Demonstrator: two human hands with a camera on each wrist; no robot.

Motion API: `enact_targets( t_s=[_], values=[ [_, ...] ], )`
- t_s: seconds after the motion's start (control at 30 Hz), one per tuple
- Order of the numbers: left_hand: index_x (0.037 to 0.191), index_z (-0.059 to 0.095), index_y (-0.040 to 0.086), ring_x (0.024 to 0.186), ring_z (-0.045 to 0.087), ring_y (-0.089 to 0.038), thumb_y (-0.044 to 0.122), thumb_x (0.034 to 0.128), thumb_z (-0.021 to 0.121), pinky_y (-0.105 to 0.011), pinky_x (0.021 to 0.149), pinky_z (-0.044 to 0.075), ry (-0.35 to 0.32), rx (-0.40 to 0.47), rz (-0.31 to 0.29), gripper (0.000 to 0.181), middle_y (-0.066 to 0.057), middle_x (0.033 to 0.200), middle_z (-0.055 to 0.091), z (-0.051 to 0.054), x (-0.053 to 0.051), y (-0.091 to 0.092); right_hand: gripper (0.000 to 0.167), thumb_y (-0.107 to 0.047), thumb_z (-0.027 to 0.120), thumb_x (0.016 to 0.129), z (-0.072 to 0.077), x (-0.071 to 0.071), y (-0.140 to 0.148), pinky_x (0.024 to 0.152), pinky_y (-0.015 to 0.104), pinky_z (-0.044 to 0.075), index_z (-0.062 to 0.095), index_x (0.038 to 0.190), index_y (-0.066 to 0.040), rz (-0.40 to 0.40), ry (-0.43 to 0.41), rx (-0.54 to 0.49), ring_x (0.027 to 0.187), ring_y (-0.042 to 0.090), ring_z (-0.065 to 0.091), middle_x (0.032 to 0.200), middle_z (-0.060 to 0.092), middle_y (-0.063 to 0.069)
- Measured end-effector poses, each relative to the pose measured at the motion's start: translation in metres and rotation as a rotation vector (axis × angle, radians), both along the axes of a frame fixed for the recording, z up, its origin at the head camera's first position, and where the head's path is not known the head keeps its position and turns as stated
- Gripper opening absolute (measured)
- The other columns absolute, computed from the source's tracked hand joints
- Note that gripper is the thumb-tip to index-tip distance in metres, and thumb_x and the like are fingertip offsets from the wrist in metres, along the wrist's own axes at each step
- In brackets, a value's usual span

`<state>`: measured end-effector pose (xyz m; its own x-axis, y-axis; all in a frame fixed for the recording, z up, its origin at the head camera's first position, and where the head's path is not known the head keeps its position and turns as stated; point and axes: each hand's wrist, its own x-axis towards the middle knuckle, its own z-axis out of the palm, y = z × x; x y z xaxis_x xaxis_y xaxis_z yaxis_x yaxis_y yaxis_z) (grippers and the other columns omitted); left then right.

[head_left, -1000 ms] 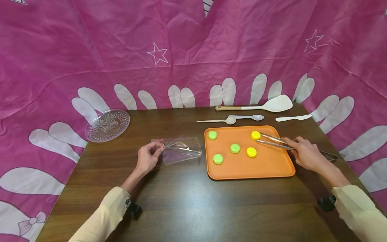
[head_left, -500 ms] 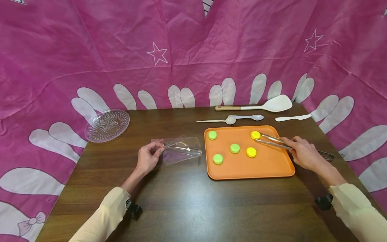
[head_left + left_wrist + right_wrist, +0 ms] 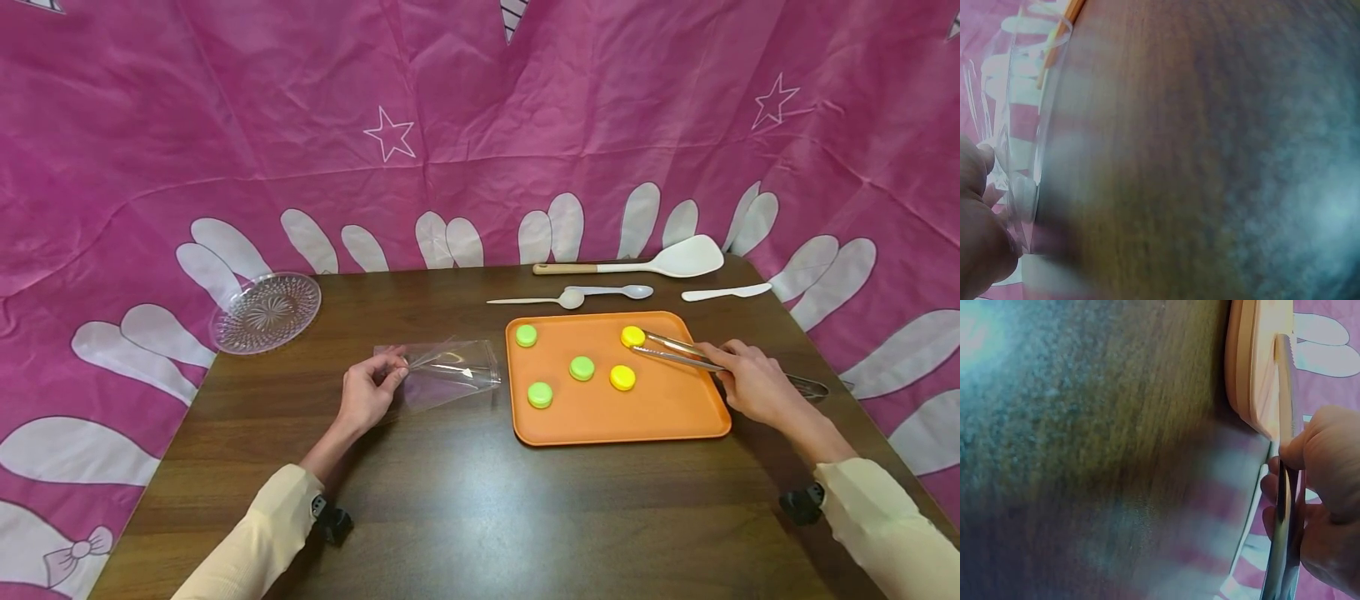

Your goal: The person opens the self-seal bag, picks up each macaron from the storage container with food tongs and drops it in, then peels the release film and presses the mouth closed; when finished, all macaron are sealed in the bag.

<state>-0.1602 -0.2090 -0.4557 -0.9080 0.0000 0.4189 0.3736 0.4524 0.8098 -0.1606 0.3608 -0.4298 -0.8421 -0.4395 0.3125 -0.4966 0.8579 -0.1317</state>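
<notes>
Between thumb and fingers my left hand (image 3: 372, 385) pinches the edge of a clear plastic bag (image 3: 450, 371), which spreads to the right over the table; in the left wrist view the bag (image 3: 1029, 156) shows as a see-through film. My right hand (image 3: 757, 382) grips metal tongs (image 3: 686, 357) over the right side of an orange tray (image 3: 600, 425). The tong tips are at the back yellow macaron (image 3: 633, 336), one on either side; whether they squeeze it I cannot tell. A second yellow macaron (image 3: 622, 377) and three green macarons (image 3: 582, 368) lie on the tray.
Behind the tray lie a white spatula (image 3: 686, 257), a cream spoon (image 3: 572, 298), a pale spoon (image 3: 637, 292) and a white knife (image 3: 727, 293). A clear patterned plate (image 3: 268, 312) stands at the back left. A pink cloth (image 3: 300, 125) hangs behind the table.
My right hand and the tongs have shifted slightly left, their tips further along the back yellow macaron. The left hand keeps its place on the bag.
</notes>
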Motion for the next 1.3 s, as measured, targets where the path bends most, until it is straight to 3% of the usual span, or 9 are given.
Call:
enact_targets(
  t_s=[0.2,0.47,0.73,0.93,1.13,1.3],
  values=[
    [0.082,0.070,-0.001,0.118,0.061,-0.037,-0.011,0.0835,0.074,-0.007,0.079,0.045,0.011,0.004,-0.005,0.011,-0.023,0.111,0.070,-0.001,-0.001,0.000,0.053,0.012,0.071,0.072,0.001,0.000,0.000,0.047,0.050,0.046,0.061,0.124,0.001,0.007,0.025,-0.005,0.066,0.032,0.051,0.089,0.055,0.017],
    [0.084,0.071,-0.001,0.120,0.060,-0.035,-0.010,0.0845,0.073,-0.010,0.089,0.043,-0.003,-0.011,0.001,0.010,-0.021,0.113,0.070,0.000,-0.001,0.000,0.052,0.012,0.071,0.073,0.005,0.002,-0.003,0.048,0.051,0.046,0.061,0.123,0.001,0.012,0.032,-0.016,0.068,0.033,0.052,0.090,0.056,0.018],
    [0.084,0.071,0.000,0.121,0.060,-0.034,-0.009,0.0846,0.073,-0.008,0.084,0.044,-0.018,-0.012,0.010,0.010,-0.021,0.113,0.070,0.002,0.000,0.001,0.056,0.013,0.071,0.073,0.014,0.005,-0.022,0.054,0.050,0.046,0.062,0.127,0.002,0.018,-0.023,-0.035,0.076,0.035,0.054,0.097,0.057,0.018],
    [0.084,0.071,0.000,0.120,0.060,-0.036,-0.010,0.0838,0.074,-0.007,0.079,0.045,-0.006,-0.004,0.006,0.010,-0.021,0.114,0.070,0.001,-0.001,0.001,0.053,0.013,0.073,0.072,0.018,0.004,-0.038,0.053,0.047,0.043,0.063,0.123,-0.002,0.080,0.018,-0.063,0.076,0.034,0.055,0.097,0.059,0.016],
    [0.084,0.071,0.000,0.120,0.061,-0.036,-0.010,0.0841,0.074,-0.008,0.072,0.045,0.000,0.000,0.007,0.010,-0.021,0.114,0.070,0.000,0.000,0.001,0.052,0.013,0.073,0.074,0.023,0.005,-0.056,0.058,0.054,0.046,0.064,0.123,-0.002,0.105,0.006,-0.062,0.080,0.037,0.056,0.101,0.060,0.018],
    [0.083,0.071,0.000,0.119,0.061,-0.036,-0.009,0.0845,0.074,-0.009,0.068,0.044,0.010,-0.016,0.011,0.010,-0.021,0.113,0.071,-0.002,0.000,0.001,0.053,0.015,0.070,0.075,0.025,0.004,-0.071,0.060,0.051,0.044,0.064,0.125,-0.002,0.139,0.003,-0.078,0.084,0.036,0.057,0.104,0.061,0.016]
  ],
)
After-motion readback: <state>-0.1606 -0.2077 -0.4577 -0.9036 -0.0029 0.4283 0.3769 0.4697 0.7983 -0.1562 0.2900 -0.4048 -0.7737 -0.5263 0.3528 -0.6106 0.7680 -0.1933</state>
